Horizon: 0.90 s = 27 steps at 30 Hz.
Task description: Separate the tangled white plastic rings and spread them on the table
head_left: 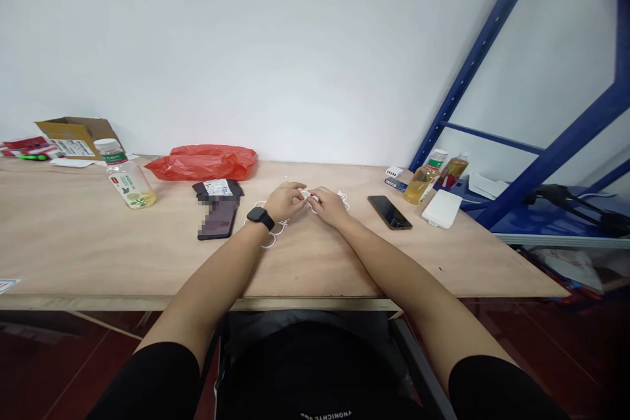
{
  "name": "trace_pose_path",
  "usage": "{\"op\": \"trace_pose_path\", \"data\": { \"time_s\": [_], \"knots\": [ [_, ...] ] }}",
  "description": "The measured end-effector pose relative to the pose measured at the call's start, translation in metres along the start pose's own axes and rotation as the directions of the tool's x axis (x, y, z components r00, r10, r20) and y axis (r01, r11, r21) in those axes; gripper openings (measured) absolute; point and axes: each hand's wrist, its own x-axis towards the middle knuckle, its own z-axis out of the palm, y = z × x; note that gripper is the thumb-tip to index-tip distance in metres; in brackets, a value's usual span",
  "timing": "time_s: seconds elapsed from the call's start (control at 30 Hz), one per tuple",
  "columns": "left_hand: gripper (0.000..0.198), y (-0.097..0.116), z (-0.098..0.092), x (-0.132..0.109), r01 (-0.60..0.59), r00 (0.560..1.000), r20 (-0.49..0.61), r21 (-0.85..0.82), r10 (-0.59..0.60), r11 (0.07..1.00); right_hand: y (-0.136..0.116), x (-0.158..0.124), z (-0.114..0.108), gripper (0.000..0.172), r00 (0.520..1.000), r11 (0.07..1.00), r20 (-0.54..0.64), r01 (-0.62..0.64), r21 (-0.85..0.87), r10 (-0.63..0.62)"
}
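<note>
A pale wooden table (305, 269) stretched across the view, set against a plain white wall (295, 65). Dark red floor (516, 341) showed below its front edge. At the far right, a blue metal frame (482, 46) slanted up out of view.

A person's bare arms reached in over the middle of the table. The left hand (284, 202), with a black watch (256, 214) at its wrist, and the right hand (327, 205) met almost fingertip to fingertip, fingers bent. Thin white loops (283, 226) lay on the wood beneath and around both hands, some showing by the left wrist and some beyond the right hand; whether either hand gripped a piece could not be told.

To the left lay a dark, partly pixelated item (221, 216), with a crumpled red plastic bag (204, 163) behind it. Further left stood a bottle (125, 177) of pale drink, near an open cardboard box (76, 134). To the right were a phone (390, 212), a yellow-filled bottle (424, 180) and a white case (441, 209).
</note>
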Motion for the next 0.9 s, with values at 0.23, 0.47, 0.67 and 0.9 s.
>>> {"op": "trace_pose_path", "data": {
  "time_s": [0.23, 0.47, 0.67, 0.9],
  "knots": [
    [0.017, -0.0011, 0.0041, -0.0019, 0.005, 1.0, -0.025, -0.056, -0.007, 0.998, -0.0046, 0.0003, -0.0007, 0.02, 0.998, 0.997, -0.022, 0.056, 0.061, -0.055],
    [0.02, 0.0022, 0.0014, -0.0021, 0.019, 0.999, 0.033, -0.088, -0.016, 0.996, -0.0049, 0.0005, -0.001, 0.019, 0.999, 0.998, -0.011, 0.034, 0.05, -0.033],
    [0.029, 0.004, -0.0023, -0.0026, 0.195, 0.98, 0.07, -0.156, -0.186, 0.968, -0.0042, 0.0007, -0.0024, 0.021, 1.0, 0.999, 0.021, 0.003, 0.033, -0.003],
    [0.027, 0.0023, -0.0016, -0.0024, 0.142, 0.987, 0.093, -0.164, -0.129, 0.976, -0.003, 0.0016, -0.0045, 0.02, 0.999, 0.998, 0.05, 0.003, 0.066, -0.006]
  ]
}}
